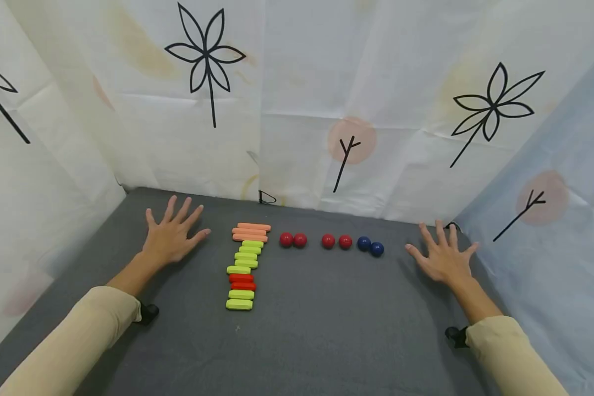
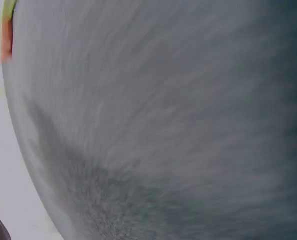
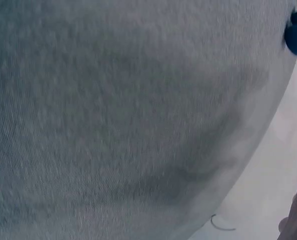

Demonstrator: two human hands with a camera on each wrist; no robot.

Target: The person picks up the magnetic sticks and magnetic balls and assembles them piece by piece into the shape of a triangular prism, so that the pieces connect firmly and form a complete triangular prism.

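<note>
- Over a grey table (image 1: 317,330): left hand (image 1: 170,235), fingers spread wide, near a column of coloured sticks (image 1: 241,278).
- Right hand (image 1: 446,261), likewise wide, near two blue balls (image 1: 364,243).
- Red balls (image 1: 328,241) between.

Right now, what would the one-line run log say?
left hand: fingers spread, empty | right hand: fingers spread, empty | column: orange sticks, lime sticks, red sticks | row: red balls, dark-blue balls

Left sleeve (image 1: 74,344): plain light beige cloth, softly creased, long.
Right sleeve (image 1: 512,352): matching beige cloth.
Left wrist camera (image 1: 149,314): small, black, rounded, at the sleeve's edge.
Right wrist camera (image 1: 456,336): likewise small and black.
Hands (image 1: 170,236): bare.
</note>
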